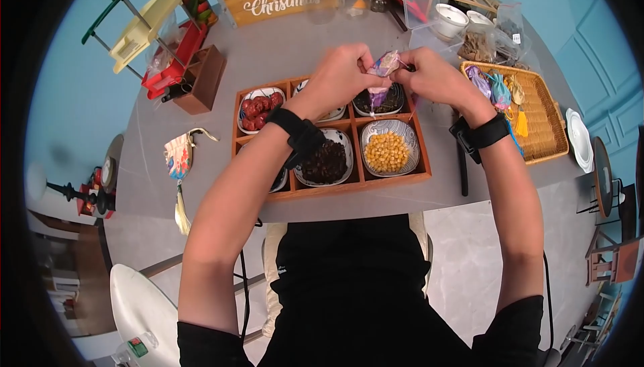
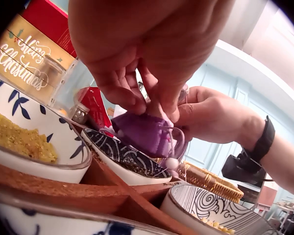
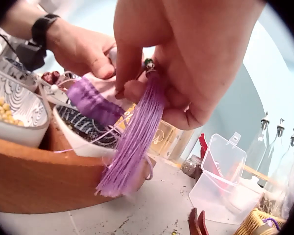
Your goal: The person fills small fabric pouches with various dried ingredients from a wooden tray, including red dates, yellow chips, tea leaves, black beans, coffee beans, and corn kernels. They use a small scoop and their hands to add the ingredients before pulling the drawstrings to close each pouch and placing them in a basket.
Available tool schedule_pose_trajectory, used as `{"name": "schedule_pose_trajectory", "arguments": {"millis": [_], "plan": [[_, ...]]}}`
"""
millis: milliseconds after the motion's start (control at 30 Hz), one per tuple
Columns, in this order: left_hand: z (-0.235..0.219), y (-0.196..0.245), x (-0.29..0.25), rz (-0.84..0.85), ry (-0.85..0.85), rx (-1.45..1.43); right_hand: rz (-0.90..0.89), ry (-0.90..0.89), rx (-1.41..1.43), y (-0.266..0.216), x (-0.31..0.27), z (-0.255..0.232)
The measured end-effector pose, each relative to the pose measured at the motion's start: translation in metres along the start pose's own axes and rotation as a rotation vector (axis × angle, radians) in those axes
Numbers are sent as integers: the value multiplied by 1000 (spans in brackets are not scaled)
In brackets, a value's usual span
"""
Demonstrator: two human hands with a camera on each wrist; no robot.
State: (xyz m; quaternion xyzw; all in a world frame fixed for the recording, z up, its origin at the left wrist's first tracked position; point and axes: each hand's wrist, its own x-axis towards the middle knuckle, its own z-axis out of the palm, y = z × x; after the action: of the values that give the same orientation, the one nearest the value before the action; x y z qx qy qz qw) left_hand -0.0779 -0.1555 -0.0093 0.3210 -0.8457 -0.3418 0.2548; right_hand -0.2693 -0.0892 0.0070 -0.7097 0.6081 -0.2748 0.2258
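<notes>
Both hands hold a small pink and purple drawstring pouch [image 1: 386, 65] above the back-right bowl [image 3: 73, 128] of dark dried bits. My left hand [image 1: 339, 75] pinches the pouch's pale body from the left. From the right, fingers of my right hand [image 1: 433, 75] grip its other side. The pouch's purple satin end [image 2: 144, 133] points down toward the bowl, with a thin cord and a white bead [image 2: 172, 163] dangling from it. A long lilac tassel [image 3: 137, 142] with a green bead hangs from my right hand.
The bowls stand in a divided wooden box [image 1: 392, 180], with corn kernels [image 1: 386, 152] and red dates [image 1: 260, 111] among them. A wicker tray [image 1: 540, 122] with several pouches is at right; another tasselled pouch [image 1: 178, 155] lies left. A clear plastic box [image 3: 218, 196] stands behind.
</notes>
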Motion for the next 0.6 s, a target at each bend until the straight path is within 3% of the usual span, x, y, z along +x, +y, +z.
{"name": "schedule_pose_trajectory", "arguments": {"millis": [133,200,233,300,400,533,600], "plan": [[-4,-8,-5,27,9,-227,-107,-35,-38,8,4,-11],[-18,-9,-6,-55,-212,-294,-75,-57,-128,1,0,-15],[-17,-13,-4,-58,-208,-293,-79,-59,-127,-8,-3,-16],[-12,-18,1,50,-194,-199,82,-70,-81,-26,-6,-18],[-7,-17,2,12,-122,-348,-11,-30,-140,-14,-1,-14],[-4,-18,3,57,-88,-322,-12,-27,-106,-11,-1,-13],[-3,-15,4,94,-129,-92,-40,-42,-67,-10,0,-10]]}}
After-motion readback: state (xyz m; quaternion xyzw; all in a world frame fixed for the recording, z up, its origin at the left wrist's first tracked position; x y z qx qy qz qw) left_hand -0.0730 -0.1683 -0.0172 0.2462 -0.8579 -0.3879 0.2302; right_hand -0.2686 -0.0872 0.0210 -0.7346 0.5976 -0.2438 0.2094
